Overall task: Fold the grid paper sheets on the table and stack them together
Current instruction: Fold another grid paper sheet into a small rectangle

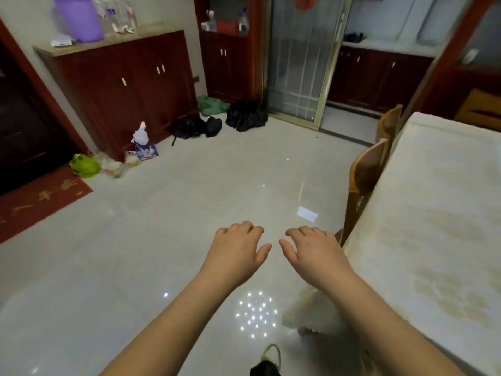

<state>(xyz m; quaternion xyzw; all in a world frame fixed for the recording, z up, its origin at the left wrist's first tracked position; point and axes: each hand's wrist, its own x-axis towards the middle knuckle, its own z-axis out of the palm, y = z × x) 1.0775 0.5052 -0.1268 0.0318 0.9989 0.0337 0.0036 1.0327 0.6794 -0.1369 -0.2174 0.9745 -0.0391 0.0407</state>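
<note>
No grid paper sheets in view; only a bare stretch of the table [439, 213] at the right edge of the frame, under a pale patterned cloth. Small white rectangle [307, 213] on the floor right of centre, just left of the table, too small to tell whether paper or a reflection.

Left hand [238, 253] at lower centre, palm down, fingers loosely curled, thumb out toward the middle, holding nothing. Right hand [314, 253] just beside it, apart by a narrow gap, same pose: fingers relaxed and bent, empty. Both held out in the air over the glossy tiled floor [162, 240], not over the table.

Two wooden chairs [366, 169] tucked against the table's left side. Dark red cabinet [122, 85] at upper left, with a purple bin [78, 19] on top. Black bags [245, 115] on the floor at upper centre, beside a glass sliding door [301, 58]. Green bag [84, 165] and red mat [40, 199] at the left edge. Cluster of light reflections [256, 314] on the floor at lower centre.
</note>
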